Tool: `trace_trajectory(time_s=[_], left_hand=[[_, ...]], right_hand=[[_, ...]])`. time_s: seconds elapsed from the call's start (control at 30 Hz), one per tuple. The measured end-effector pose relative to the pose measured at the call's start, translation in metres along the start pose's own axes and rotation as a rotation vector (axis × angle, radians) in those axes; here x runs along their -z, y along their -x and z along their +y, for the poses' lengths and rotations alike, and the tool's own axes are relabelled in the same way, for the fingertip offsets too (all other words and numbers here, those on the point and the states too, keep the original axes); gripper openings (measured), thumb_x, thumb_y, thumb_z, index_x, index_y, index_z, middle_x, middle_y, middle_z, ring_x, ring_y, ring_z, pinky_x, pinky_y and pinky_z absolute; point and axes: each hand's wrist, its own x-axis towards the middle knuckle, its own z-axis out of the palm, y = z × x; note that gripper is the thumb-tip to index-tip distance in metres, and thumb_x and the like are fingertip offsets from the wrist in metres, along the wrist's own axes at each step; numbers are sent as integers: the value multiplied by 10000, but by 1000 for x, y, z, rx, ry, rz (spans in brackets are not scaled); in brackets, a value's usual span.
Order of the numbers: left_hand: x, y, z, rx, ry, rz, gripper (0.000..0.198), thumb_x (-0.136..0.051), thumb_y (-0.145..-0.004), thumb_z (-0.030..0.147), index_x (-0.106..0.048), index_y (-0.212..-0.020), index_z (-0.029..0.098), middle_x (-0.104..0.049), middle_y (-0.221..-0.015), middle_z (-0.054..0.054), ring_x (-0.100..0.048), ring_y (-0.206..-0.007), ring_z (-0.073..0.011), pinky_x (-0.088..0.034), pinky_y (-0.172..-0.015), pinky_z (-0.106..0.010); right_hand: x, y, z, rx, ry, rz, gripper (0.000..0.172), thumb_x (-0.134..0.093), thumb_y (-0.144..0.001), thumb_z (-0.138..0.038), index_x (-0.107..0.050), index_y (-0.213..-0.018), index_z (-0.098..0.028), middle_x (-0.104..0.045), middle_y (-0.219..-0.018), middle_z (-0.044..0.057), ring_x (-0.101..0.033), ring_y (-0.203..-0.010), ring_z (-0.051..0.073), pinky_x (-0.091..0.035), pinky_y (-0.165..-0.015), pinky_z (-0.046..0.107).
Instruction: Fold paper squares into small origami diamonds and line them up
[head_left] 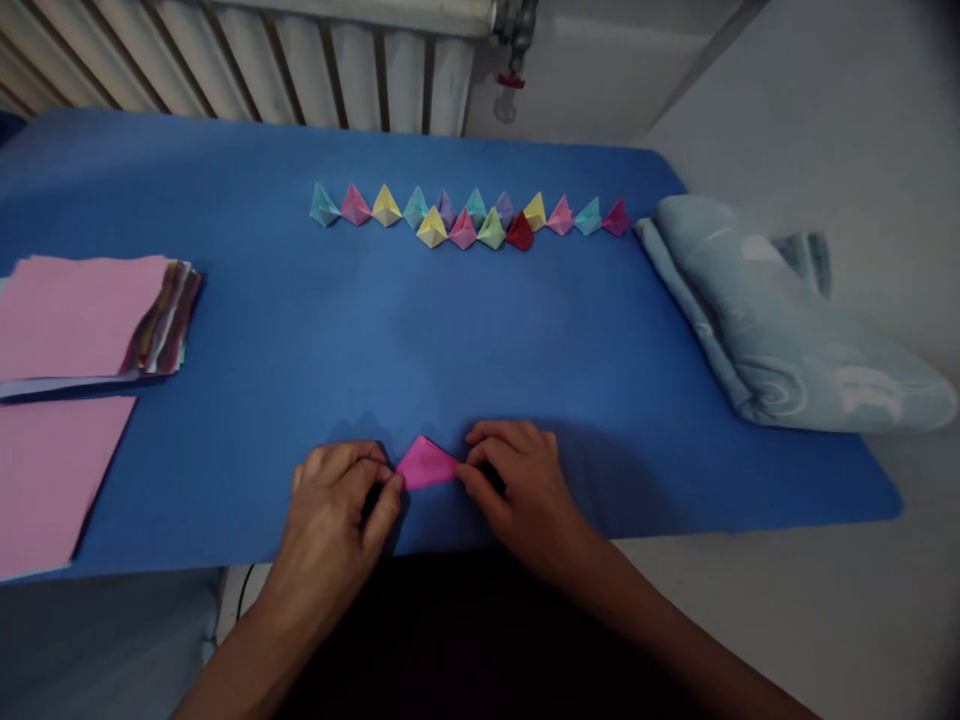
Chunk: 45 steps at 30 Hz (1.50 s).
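A small folded piece of bright pink paper lies near the front edge of the blue-covered table, its peak pointing away from me. My left hand pinches its left corner between thumb and fingers. At the right corner, the thumb and index finger of my right hand close on the paper. Farther back stands a row of small folded paper shapes in several colours, among them a yellow one and a red one.
Stacked coloured paper sits at the left, with pink sheets in front of it. A folded light-blue blanket covers the table's right end. Behind the table are a radiator and a red-handled valve.
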Motion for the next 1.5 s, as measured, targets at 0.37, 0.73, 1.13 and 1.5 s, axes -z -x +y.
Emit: trace_trajectory(time_s=[0.37,0.73,1.13,1.5], left_hand=[[-2,1,-3,-21,-12,17,159,-515,-886,291,-592,-783,197,-642,-924,-54,-568,-883,-232,-439,-803,-453],[-2,0,-4,-11,-31,5,197,-502,-893,317,-598,-772,195,-648,-917,-54,-572,-877,-233,-434,-789,-424],[-6,3,-8,-100,-191,89,199,-516,-895,332,-603,-805,177,-622,-939,-99,-558,-853,-249,-442,-727,-418],[-1,-1,-10,-542,-208,-12,382,-385,-916,63,-607,-1155,262,-659,-1092,-43,-528,-1050,-241,-351,-953,-484]], right_hand=[[-2,0,-1,-24,-25,32,139,-558,-858,-212,-575,-720,-198,-642,-987,46,-555,-946,216,-342,-822,381],[-3,0,-2,-27,0,39,131,-602,-826,-155,-555,-709,-192,-642,-999,43,-556,-951,214,-329,-819,375],[-4,0,-2,-22,36,30,131,-598,-834,-167,-551,-714,-191,-635,-981,35,-548,-923,206,-334,-809,370],[-5,0,-3,-37,37,38,148,-609,-829,-161,-538,-702,-190,-635,-989,33,-543,-931,202,-332,-822,372]])
